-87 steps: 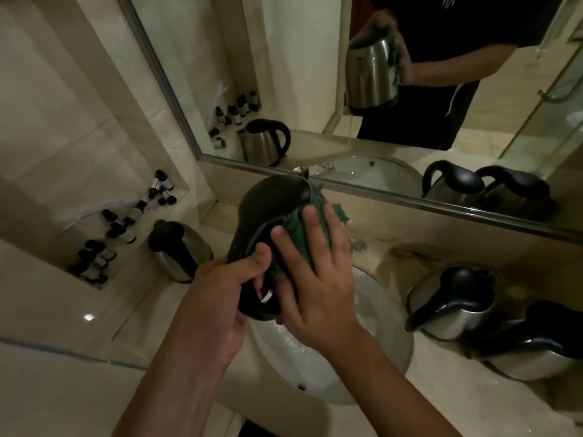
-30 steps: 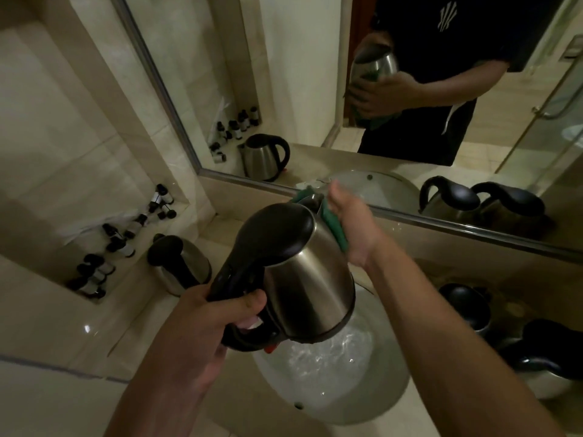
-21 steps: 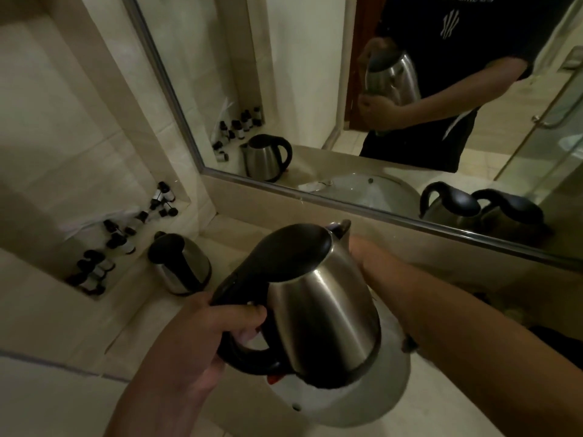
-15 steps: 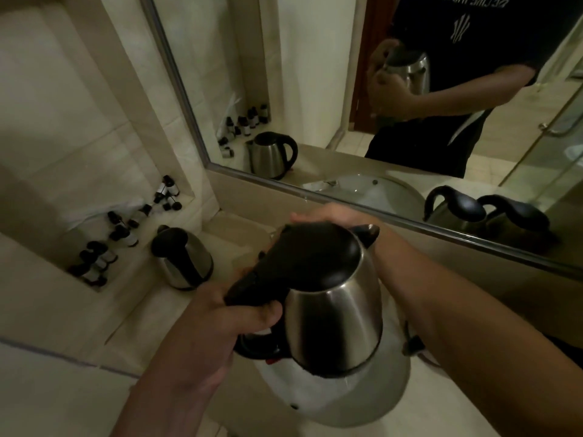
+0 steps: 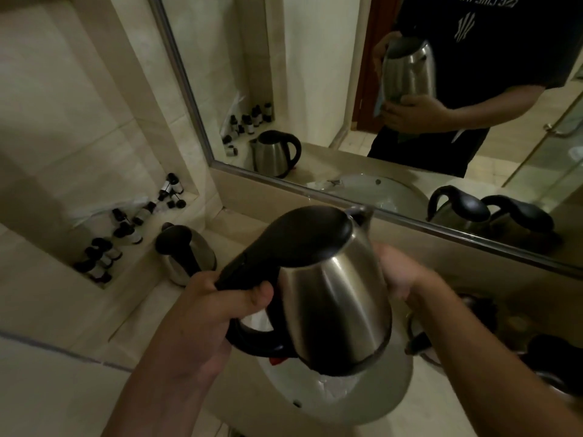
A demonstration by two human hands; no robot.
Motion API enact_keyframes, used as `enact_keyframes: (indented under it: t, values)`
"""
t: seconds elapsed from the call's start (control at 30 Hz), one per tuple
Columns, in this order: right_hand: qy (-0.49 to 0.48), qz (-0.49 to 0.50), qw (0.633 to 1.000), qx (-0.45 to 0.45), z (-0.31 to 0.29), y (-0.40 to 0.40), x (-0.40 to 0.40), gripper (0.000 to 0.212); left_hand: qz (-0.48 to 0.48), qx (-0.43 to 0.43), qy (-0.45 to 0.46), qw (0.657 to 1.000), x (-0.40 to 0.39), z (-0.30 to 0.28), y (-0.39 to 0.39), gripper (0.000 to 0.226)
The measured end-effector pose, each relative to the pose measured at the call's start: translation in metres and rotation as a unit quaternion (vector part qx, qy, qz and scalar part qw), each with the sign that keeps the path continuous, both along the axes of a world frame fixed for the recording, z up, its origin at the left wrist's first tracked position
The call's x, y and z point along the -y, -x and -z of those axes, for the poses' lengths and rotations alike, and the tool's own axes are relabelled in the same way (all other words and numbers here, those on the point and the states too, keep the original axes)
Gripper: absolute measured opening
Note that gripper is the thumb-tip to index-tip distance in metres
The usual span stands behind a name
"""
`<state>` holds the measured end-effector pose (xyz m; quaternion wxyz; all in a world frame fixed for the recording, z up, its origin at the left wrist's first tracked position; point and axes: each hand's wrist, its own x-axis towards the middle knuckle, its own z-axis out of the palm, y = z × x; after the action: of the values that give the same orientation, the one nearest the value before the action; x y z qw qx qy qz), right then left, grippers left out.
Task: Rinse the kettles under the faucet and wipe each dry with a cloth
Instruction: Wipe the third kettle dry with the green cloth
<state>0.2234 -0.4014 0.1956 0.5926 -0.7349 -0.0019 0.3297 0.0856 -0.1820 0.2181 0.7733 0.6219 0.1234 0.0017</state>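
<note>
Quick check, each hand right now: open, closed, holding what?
Left hand: grips the black handle of the kettle.
Right hand: behind the kettle body and blurred; its grip cannot be told directly.

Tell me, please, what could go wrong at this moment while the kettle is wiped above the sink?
The left hand alone grips the kettle by its handle over the sink; a wet handle might slip. The right hand wipes its far side, so a push could tilt it. Another kettle stands close by.

Bare forearms; the mirror shows a black short-sleeved T-shirt (image 5: 492, 33) with pale print.
</note>
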Motion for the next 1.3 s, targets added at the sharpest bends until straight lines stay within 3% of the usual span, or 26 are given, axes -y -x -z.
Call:
enact_keyframes:
  t: [0.1,0.2,0.27,0.37,0.53,0.67,0.77,0.87,0.97,1.0,1.07,1.13,1.23,1.3]
  values:
    - [-0.053,0.057,0.996,0.049,0.001,0.028,0.003,0.037,-0.053,-0.014,0.030,0.998,-0.001,0.000,-0.003,0.031]
    - [-0.075,0.129,0.970,0.192,0.014,0.066,-0.018,0.041,-0.068,-0.011,0.009,0.998,0.007,-0.001,-0.004,0.014]
    - [-0.029,0.167,0.929,0.329,0.012,0.089,-0.042,0.046,-0.077,-0.014,0.000,0.997,0.016,0.001,-0.005,0.011]
    - [0.084,0.163,0.832,0.523,0.010,0.091,-0.059,0.048,-0.083,-0.033,-0.016,0.996,0.029,0.003,-0.005,0.015]
    - [0.176,0.053,0.760,0.623,-0.004,0.075,-0.070,0.036,-0.101,-0.093,0.021,0.990,0.036,0.013,-0.011,0.029]
    - [0.157,0.047,0.710,0.685,0.044,0.100,-0.069,0.045,-0.106,-0.097,0.073,0.987,0.031,0.020,-0.014,0.037]
    - [0.181,0.029,0.692,0.699,0.096,0.111,-0.057,0.056,-0.092,-0.094,0.091,0.987,0.029,0.017,-0.015,0.016]
    - [0.114,0.072,0.728,0.672,0.109,0.101,-0.057,0.054,-0.134,-0.093,0.062,0.985,0.023,0.019,-0.018,0.053]
    - [-0.018,0.238,0.832,0.501,0.067,0.083,-0.073,0.050,-0.168,-0.096,0.049,0.980,0.023,0.017,-0.017,0.051]
    - [-0.041,0.267,0.852,0.449,0.050,0.079,-0.079,0.051,-0.163,-0.086,0.051,0.981,0.025,0.015,-0.016,0.048]
    - [0.005,0.229,0.848,0.477,0.025,0.071,-0.082,0.053,-0.152,-0.051,0.083,0.984,0.030,0.008,-0.016,0.021]
    - [0.021,0.154,0.835,0.528,0.020,0.061,-0.074,0.053,-0.138,-0.022,0.084,0.987,0.032,-0.001,-0.016,0.021]
    - [-0.050,0.123,0.905,0.403,0.009,0.041,-0.051,0.039,-0.125,-0.011,0.028,0.992,0.026,-0.011,-0.015,0.010]
    - [-0.067,0.086,0.946,0.304,0.008,0.022,-0.036,0.034,-0.123,-0.013,0.039,0.992,0.024,-0.014,-0.014,0.018]
